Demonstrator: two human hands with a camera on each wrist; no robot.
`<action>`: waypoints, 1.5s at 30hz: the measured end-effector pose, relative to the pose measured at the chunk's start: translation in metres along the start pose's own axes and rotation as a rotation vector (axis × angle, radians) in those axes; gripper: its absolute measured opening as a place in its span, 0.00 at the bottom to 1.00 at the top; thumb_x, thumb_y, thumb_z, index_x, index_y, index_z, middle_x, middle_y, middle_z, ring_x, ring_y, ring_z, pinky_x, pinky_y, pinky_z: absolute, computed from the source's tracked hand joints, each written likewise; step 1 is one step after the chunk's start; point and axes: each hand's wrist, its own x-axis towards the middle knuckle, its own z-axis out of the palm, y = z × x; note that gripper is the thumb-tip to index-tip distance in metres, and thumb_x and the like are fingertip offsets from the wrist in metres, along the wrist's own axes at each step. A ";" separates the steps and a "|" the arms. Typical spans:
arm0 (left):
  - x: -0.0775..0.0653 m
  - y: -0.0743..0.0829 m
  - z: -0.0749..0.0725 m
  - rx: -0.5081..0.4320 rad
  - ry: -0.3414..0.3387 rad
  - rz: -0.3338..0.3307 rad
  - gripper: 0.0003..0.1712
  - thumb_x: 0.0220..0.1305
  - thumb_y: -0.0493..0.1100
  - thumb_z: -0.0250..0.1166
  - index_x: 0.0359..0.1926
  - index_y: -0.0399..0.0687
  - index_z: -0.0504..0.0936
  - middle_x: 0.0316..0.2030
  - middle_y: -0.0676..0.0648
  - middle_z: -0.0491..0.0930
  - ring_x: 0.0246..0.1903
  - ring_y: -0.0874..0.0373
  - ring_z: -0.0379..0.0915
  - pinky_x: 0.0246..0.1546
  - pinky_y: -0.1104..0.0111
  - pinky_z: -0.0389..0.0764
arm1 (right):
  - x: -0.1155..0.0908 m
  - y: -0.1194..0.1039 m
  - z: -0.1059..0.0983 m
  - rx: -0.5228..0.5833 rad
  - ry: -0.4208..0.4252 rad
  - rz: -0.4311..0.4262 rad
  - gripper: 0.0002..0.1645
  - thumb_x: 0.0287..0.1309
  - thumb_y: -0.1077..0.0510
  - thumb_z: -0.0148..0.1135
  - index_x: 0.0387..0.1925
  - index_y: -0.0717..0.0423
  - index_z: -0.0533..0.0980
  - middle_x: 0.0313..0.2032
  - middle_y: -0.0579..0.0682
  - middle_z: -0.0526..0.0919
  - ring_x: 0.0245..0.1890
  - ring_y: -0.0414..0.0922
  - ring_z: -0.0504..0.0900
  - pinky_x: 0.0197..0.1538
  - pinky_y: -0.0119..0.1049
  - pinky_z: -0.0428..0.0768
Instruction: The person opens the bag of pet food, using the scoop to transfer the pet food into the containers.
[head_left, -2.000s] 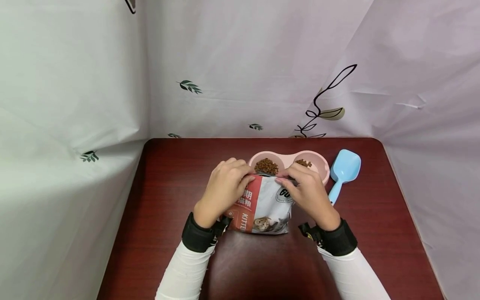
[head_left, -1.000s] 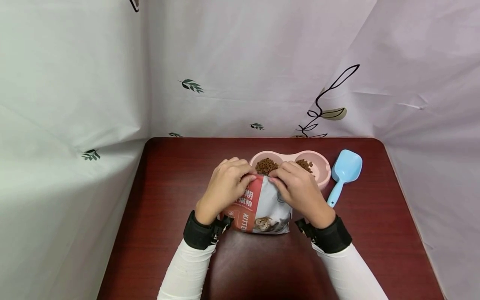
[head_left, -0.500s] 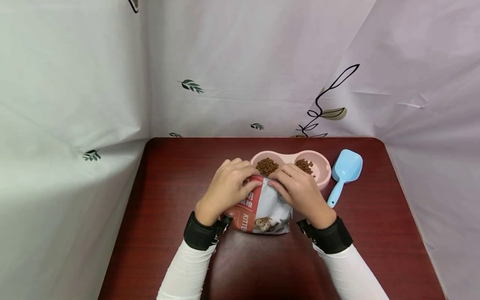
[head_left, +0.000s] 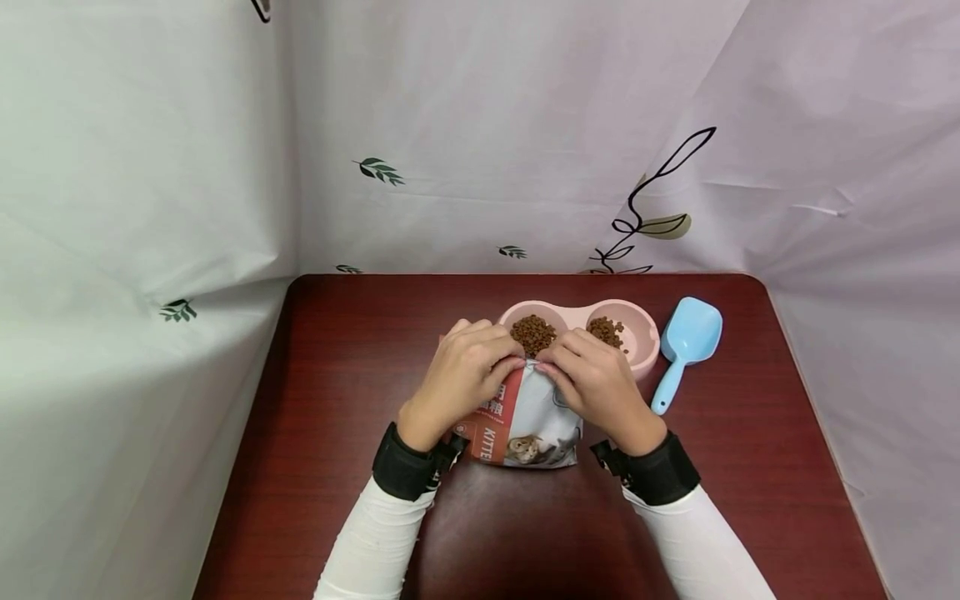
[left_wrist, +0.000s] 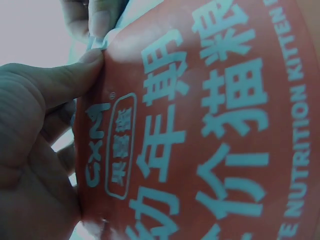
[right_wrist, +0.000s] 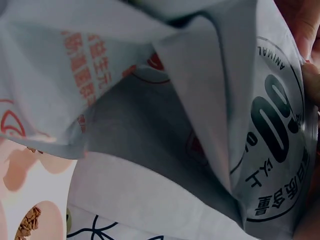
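Note:
A red and white kitten food bag lies in front of me, a printed cat near its lower edge. My left hand pinches the bag's top edge between thumb and fingers. Close beside it, my right hand pinches the same edge, the fingertips almost meeting. In the left wrist view the left thumb presses on the red face of the bag, by a strip at its rim. The right wrist view has the bag's folded grey-white side and part of the right hand.
Behind the bag stands a pink double bowl. Brown kibble lies in its left cup, and a smaller heap of kibble in its right cup. To the right is a light blue scoop, on the dark red table.
My right hand has slid left along the bag's top edge, off the printed round mark. More recently my left hand has shifted right, so the two hands are closer together.

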 end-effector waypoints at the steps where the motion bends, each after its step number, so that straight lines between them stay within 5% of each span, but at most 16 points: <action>1: 0.000 0.000 0.001 -0.006 0.011 0.003 0.03 0.63 0.42 0.74 0.33 0.50 0.89 0.32 0.56 0.86 0.32 0.60 0.77 0.34 0.65 0.71 | 0.000 0.000 0.000 0.003 0.004 0.000 0.18 0.76 0.51 0.57 0.34 0.58 0.84 0.31 0.49 0.81 0.32 0.45 0.81 0.33 0.39 0.80; 10: 0.001 0.000 0.003 -0.037 0.039 0.004 0.05 0.59 0.40 0.76 0.30 0.50 0.86 0.30 0.55 0.85 0.31 0.60 0.78 0.34 0.64 0.70 | -0.002 -0.002 -0.012 -0.011 -0.121 0.134 0.07 0.64 0.55 0.72 0.37 0.54 0.84 0.36 0.48 0.83 0.37 0.44 0.82 0.39 0.41 0.81; 16: 0.001 0.000 0.004 -0.046 0.035 0.000 0.06 0.57 0.39 0.76 0.29 0.50 0.85 0.29 0.55 0.84 0.30 0.60 0.77 0.34 0.64 0.70 | -0.002 -0.002 -0.021 0.036 -0.160 0.201 0.06 0.58 0.61 0.75 0.34 0.51 0.83 0.34 0.44 0.82 0.32 0.39 0.78 0.36 0.36 0.76; 25: 0.001 0.003 0.002 0.016 -0.056 -0.061 0.06 0.62 0.44 0.75 0.37 0.51 0.86 0.35 0.55 0.85 0.35 0.60 0.77 0.37 0.64 0.71 | -0.003 -0.001 -0.020 0.088 -0.111 0.203 0.08 0.56 0.63 0.76 0.29 0.51 0.82 0.29 0.43 0.80 0.26 0.36 0.72 0.32 0.29 0.69; 38: 0.001 0.004 0.005 -0.004 -0.030 -0.017 0.05 0.63 0.43 0.75 0.32 0.52 0.86 0.30 0.57 0.84 0.32 0.62 0.76 0.35 0.65 0.68 | -0.002 -0.002 -0.022 0.094 -0.160 0.228 0.04 0.57 0.61 0.76 0.33 0.50 0.86 0.32 0.42 0.83 0.28 0.35 0.76 0.34 0.27 0.72; 45: -0.001 0.010 -0.001 0.104 -0.084 -0.023 0.05 0.65 0.47 0.73 0.36 0.53 0.87 0.33 0.56 0.83 0.33 0.59 0.74 0.36 0.64 0.69 | -0.005 -0.001 -0.028 0.082 -0.187 0.207 0.08 0.54 0.60 0.78 0.37 0.52 0.87 0.34 0.44 0.84 0.33 0.39 0.81 0.36 0.32 0.77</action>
